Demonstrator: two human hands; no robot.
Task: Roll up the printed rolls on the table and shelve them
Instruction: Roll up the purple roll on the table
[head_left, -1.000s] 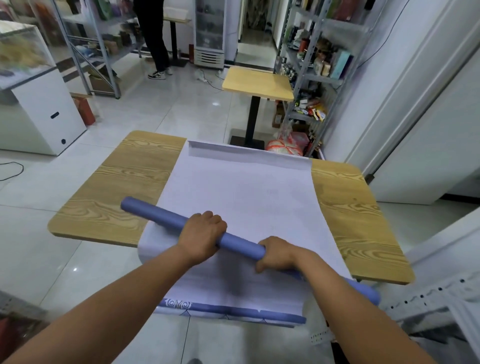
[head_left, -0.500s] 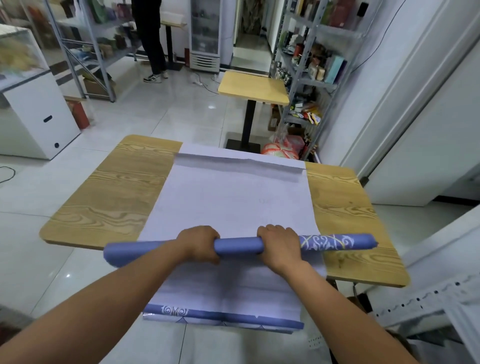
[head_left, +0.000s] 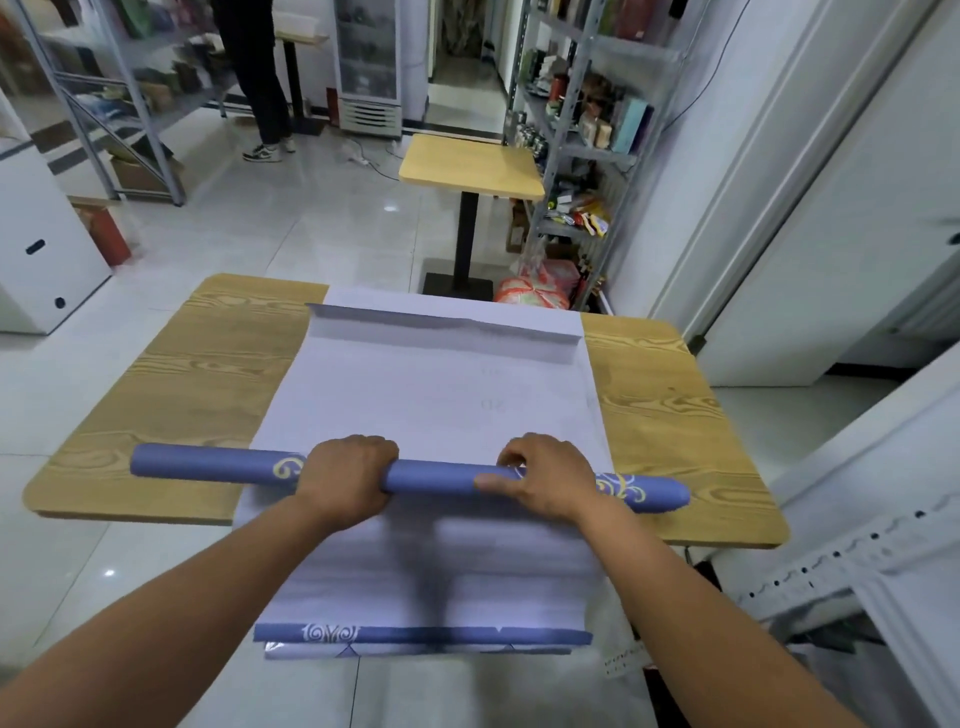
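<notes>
A blue printed roll (head_left: 436, 475) with gold swirls lies crosswise near the front of the wooden table (head_left: 171, 395). My left hand (head_left: 345, 480) grips it left of the middle, fingers curled over the top. My right hand (head_left: 545, 480) holds it right of the middle, thumb along its near side. Under the roll, white unrolled sheets (head_left: 441, 395) lie blank side up down the middle of the table. Their near end (head_left: 421, 635) hangs over the front edge and shows a blue printed border. The far end is folded up in a crease.
A small yellow table (head_left: 470, 166) stands behind, beside a metal shelf rack (head_left: 582, 135) full of goods. Another rack (head_left: 119, 93) is at the far left, with a person standing (head_left: 260, 78) near it. A white cabinet (head_left: 36, 244) sits left; white panels lean at the right.
The roll went from slanted to level across the table, then moved a little farther from the front edge. Both hands stayed on it and now sit wider apart.
</notes>
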